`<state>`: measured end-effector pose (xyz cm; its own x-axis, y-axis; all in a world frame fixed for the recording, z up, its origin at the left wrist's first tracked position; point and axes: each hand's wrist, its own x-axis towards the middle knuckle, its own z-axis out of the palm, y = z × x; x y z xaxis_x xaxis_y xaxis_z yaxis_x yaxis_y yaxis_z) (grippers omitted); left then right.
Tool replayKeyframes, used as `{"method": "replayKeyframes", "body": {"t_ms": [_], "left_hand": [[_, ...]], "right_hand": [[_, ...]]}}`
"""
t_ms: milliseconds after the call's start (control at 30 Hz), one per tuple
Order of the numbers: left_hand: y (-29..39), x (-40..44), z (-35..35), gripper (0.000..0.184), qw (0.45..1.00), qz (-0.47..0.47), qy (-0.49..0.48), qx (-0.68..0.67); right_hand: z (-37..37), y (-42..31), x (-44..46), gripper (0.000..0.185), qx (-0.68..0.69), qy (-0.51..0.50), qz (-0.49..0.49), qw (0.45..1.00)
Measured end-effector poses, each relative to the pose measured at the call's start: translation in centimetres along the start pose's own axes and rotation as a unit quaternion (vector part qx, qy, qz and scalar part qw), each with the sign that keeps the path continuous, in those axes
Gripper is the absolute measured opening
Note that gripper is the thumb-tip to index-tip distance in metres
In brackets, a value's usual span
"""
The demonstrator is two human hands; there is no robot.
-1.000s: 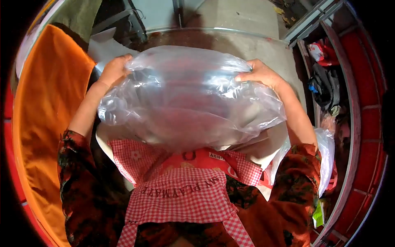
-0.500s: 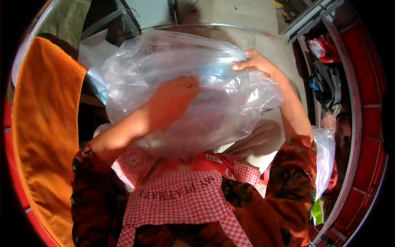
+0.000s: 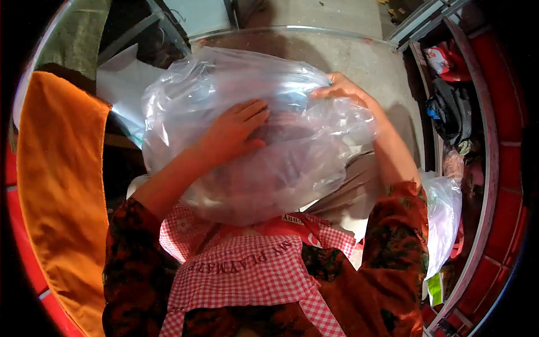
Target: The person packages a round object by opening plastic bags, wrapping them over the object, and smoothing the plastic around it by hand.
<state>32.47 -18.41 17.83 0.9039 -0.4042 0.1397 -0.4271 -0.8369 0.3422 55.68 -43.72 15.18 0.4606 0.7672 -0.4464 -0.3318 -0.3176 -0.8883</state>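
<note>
A large clear plastic bag point(image 3: 252, 185) spreads over my lap, crumpled and shiny, with a bluish tint near its upper part. My right hand point(image 3: 345, 91) pinches the bag's upper right edge between thumb and fingers. Near the bag's middle, my left hand point(image 3: 233, 135) lies on the plastic, palm down, with the thumb apart from the fingers. Below the bag shows a red and white checked apron point(image 3: 241, 275) with lettering on it.
Orange cloth point(image 3: 62, 191) hangs at the left, beside a white sheet point(image 3: 126, 84). On the right, a shelf frame point(image 3: 485, 168) holds a black bundle point(image 3: 452, 112), a red and white packet point(image 3: 443, 63) and another clear bag point(image 3: 443, 219). Concrete floor point(image 3: 359, 62) lies ahead.
My left hand has let go of the bag's upper left edge and moved right and down onto its middle. My right hand keeps its grip. The bag's left side has bunched up.
</note>
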Motion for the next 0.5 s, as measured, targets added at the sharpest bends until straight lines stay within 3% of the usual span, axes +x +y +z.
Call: {"method": "replayKeyframes", "body": {"t_ms": [233,367,467,500], "left_hand": [[-0.5,-0.9,-0.6,0.093,0.998,0.013,-0.058,-0.025],[-0.6,-1.1,-0.6,0.094,0.998,0.021,-0.064,-0.011],[-0.4,-1.6,-0.6,0.095,0.998,0.021,-0.058,-0.011],[-0.4,-1.7,-0.6,0.095,0.998,0.022,-0.056,-0.011]], "right_hand": [[0.6,-1.1,-1.1,0.048,-0.087,0.016,0.032,0.996],[2.0,-2.3,-2.5,0.045,-0.152,0.034,0.040,0.987],[1.7,-4.8,-5.8,0.050,-0.145,0.018,0.015,0.989],[-1.2,-4.1,-5.7,0.051,-0.189,0.063,-0.047,0.979]]}}
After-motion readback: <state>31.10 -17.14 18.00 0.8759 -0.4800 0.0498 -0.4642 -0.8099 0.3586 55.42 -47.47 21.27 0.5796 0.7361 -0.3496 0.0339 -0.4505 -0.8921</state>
